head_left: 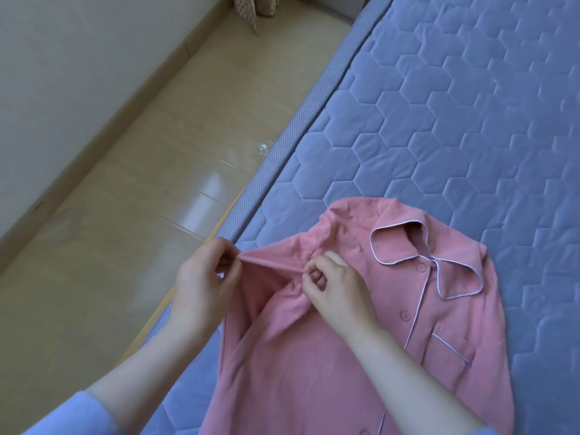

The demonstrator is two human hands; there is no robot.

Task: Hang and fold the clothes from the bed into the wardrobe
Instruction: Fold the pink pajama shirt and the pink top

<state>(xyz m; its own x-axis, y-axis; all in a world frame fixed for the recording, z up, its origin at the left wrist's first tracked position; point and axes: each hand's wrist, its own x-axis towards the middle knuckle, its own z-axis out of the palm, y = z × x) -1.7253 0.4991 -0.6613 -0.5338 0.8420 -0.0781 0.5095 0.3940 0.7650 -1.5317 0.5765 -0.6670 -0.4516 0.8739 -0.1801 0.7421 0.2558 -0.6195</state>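
Reading left to right: showed tiled floor (125,199) beside the edge of the bed (439,120). Pinched a raised ridge of the pink pyjama shirt (298,372) with the left grip (204,284), thumb against curled fingers. Nipped the same ridge, closer to the collar (405,249), with the right grip (335,290), fingertips pressed together on the cloth. Lay front up on the quilted bed, buttoned, chest pocket (452,350) towards the right, hem out of view. Judged light, soft and limp, apt to sag and crease wherever unsupported; neither slippery nor fragile. Best held at shoulder seams or sleeve edges, grips well apart, with the fabric drawn taut for folding.
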